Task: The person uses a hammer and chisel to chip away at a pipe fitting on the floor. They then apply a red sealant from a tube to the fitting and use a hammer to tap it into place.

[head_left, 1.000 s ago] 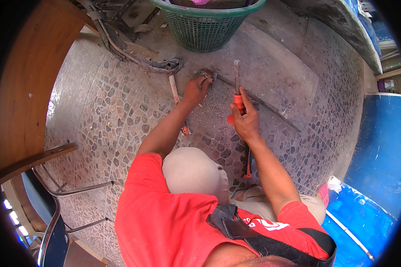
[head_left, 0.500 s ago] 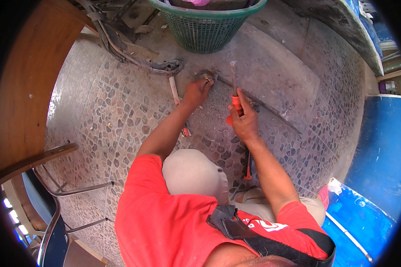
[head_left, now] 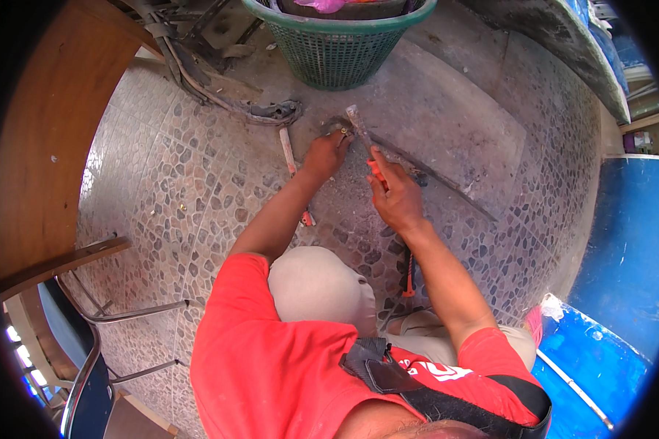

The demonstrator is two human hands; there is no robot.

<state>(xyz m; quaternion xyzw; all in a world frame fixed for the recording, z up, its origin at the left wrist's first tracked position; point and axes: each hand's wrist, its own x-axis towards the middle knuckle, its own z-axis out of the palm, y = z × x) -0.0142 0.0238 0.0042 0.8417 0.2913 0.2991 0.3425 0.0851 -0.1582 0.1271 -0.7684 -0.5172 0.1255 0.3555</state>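
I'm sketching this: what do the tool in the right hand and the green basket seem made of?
Tool in the right hand: the shaft is probably metal, dull and dirty, judging by its slim, greyish-brown length; the orange handle looks like plastic or rubber, given its bright colour. Green basket: most likely moulded plastic, slightly glossy, going by its regular small openings and smooth rim.

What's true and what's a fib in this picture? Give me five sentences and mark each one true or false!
1. The right hand holds an orange-handled tool. True.
2. The basket is yellow. False: the basket is green.
3. The shirt is red. True.
4. The left hand rests on the knee. False: the left hand reaches out past the knee.
5. A pink thing shows in the basket. True.
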